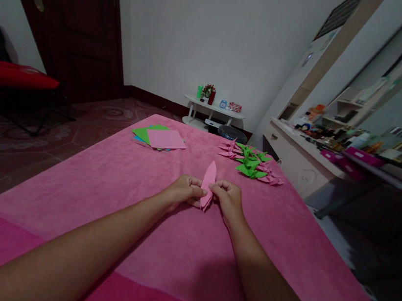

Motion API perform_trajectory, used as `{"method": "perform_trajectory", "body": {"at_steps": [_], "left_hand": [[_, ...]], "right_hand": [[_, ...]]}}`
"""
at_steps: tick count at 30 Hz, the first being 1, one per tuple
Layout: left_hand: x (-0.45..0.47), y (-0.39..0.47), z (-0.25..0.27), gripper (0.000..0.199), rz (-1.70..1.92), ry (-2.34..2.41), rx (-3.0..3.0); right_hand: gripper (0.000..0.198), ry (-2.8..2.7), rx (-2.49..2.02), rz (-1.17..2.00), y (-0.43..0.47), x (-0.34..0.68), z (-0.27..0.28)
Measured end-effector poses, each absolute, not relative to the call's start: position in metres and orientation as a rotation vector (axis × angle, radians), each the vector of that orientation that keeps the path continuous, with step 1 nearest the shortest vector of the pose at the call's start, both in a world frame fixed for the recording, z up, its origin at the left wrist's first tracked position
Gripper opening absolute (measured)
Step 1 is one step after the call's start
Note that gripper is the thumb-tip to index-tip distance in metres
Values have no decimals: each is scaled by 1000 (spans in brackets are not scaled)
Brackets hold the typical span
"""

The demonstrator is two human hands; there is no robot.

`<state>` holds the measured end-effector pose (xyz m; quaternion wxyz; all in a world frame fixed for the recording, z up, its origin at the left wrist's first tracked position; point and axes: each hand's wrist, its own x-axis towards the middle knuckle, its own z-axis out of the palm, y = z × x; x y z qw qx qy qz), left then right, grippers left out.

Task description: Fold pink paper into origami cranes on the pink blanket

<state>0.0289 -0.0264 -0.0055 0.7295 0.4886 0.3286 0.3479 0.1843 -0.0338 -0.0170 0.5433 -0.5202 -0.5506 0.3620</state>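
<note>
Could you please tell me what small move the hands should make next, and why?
Perhaps the right hand should press the near end of the folded pink paper flat, since its layers look slightly spread there while the left hand holds its left side.

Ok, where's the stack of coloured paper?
In the head view, the paper stack lies near the pink cover's far end, beyond the left hand and left of the folded figures.

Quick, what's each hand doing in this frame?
Left hand: closed, holding the narrow, pointed piece of folded pink paper by its left edge.
Right hand: closed, pinching the same paper at its right edge.
</note>
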Motion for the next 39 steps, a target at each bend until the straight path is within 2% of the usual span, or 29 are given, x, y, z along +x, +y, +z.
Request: {"method": "perform_trajectory", "body": {"at_steps": [7, 26, 31, 39], "left_hand": [[25, -28, -2, 32, 691, 681, 1081], [26, -29, -8, 27, 675, 673, 1146], [26, -30, -6, 31, 666, 633, 1200], [31, -23, -12, 40, 1019, 735, 1468]], "right_hand": [[21, -1192, -1124, 1054, -36, 185, -15], [25, -1305, -1137, 978, -36, 182, -16], [28, -1294, -1121, 944, -39, 181, -15], [25, -1297, -1115, 941, -43, 175, -13]]}}
